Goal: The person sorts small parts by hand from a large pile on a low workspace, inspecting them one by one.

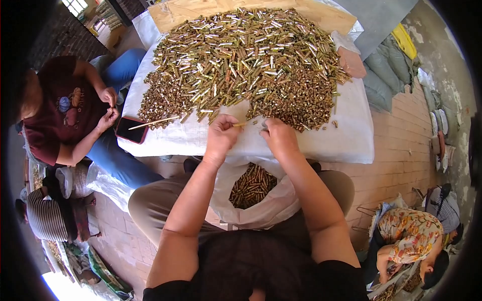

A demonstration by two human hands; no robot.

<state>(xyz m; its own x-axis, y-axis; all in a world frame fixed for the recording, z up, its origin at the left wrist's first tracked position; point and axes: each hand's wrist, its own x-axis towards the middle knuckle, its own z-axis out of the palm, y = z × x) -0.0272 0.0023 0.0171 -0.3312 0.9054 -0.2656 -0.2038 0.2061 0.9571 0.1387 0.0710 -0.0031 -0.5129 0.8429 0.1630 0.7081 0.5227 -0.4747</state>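
Observation:
My left hand (222, 134) pinches a slim gold-coloured metal tube (240, 124), which points right toward my other hand. Just across from it, my right hand (279, 136) has its thumb and fingers pressed together; whatever they hold is too hidden to name. One loose small metal piece (255, 122) lies between the hands on the white cloth (354, 123). Beyond them spreads a large heap of gold-coloured metal tubes (246, 55). Small nut-like metal pieces (293, 103) form a pile behind my right hand, with more small pieces (163, 100) at the left.
Below the table edge, between my knees, an open white sack (221, 198) holds many metal pieces. A phone (131, 131) and a thin wooden stick (154, 123) lie at the left corner. A wooden board (196, 15) borders the heap. Another person (75, 110) works at the left.

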